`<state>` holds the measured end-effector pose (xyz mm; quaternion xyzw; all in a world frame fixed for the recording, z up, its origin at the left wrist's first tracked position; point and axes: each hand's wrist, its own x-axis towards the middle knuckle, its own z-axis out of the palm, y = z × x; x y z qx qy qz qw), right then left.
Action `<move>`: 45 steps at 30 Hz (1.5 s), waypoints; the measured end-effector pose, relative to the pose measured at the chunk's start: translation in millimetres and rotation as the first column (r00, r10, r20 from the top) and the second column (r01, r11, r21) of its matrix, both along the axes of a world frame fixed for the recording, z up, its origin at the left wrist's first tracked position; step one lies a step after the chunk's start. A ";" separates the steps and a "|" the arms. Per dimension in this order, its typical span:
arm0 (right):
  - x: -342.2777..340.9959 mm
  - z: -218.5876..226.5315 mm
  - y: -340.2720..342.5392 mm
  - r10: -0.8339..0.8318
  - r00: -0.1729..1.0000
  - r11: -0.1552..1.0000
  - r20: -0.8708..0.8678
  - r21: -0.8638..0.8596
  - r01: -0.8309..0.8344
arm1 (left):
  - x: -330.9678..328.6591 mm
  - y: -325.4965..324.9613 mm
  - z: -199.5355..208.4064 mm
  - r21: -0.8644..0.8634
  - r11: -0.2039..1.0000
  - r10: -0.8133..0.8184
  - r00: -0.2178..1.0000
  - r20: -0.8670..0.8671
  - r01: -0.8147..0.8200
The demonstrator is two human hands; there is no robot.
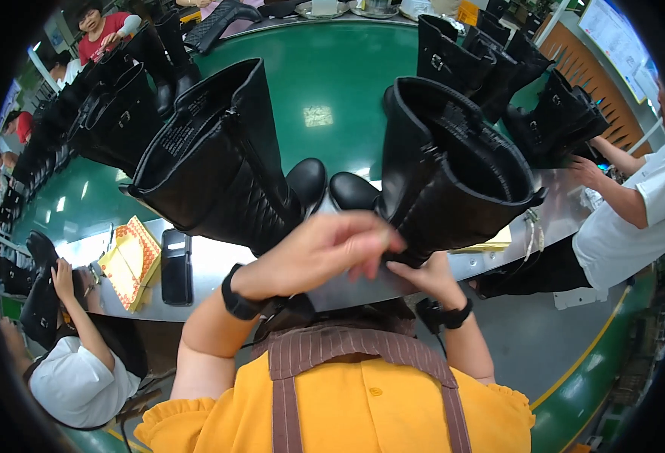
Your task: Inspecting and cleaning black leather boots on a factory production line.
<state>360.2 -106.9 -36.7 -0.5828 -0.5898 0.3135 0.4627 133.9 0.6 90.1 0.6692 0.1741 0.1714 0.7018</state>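
Note:
Two tall black boots stand in front of me, toes pointing inward to each other, shafts open at the top. The left boot (226,158) has a quilted panel and a zipper along its side. My right hand (430,278) grips the low heel part of the right boot (453,162); its thumb shows, while most fingers are hidden by the boot. Across the front of the boots reaches my left hand (325,249), its fingers blurred by motion close to the right boot's lower shaft. Whether those fingers touch the boot or hold anything, I cannot tell.
A metal ledge (226,264) borders the green table (332,83). On it lie a dark phone (176,268) and yellow patterned papers (132,260). More black boots (121,113) line both sides. Co-workers handle boots at left (83,377) and right (627,234).

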 end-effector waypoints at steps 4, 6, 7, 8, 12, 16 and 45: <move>12.8 13.2 3.9 -0.006 0.997 0.942 -0.079 -0.335 -0.021 | -85.0 -15.7 -42.5 0.372 0.918 0.180 0.692 -0.699 0.137; 6.5 12.4 13.4 0.113 0.992 0.977 0.054 -0.188 -0.101 | -111.2 -22.2 -55.8 0.544 0.839 0.507 0.375 -0.776 -0.009; 0.5 10.3 20.0 0.155 0.953 0.988 0.261 -0.061 -0.144 | -118.9 -20.5 -61.9 0.591 0.789 0.612 0.293 -0.735 -0.168; -9.3 6.5 27.7 0.165 0.975 0.983 0.145 -0.108 -0.150 | -118.2 -12.4 -71.9 0.721 0.619 0.740 0.539 -0.403 -0.310; -47.0 -6.4 48.6 0.015 0.975 0.994 0.220 -0.112 0.010 | -93.6 9.1 -113.6 0.259 0.825 0.562 0.772 -0.296 -0.502; -54.2 -5.9 39.5 -0.130 0.936 0.989 -0.327 -0.109 0.100 | -81.8 0.5 -130.1 0.340 0.739 0.644 0.757 -0.107 -0.581; -28.2 -11.0 7.4 0.123 0.463 0.992 -0.878 0.099 -0.075 | -83.9 -13.9 -117.6 -0.516 0.781 0.473 0.872 0.124 -0.351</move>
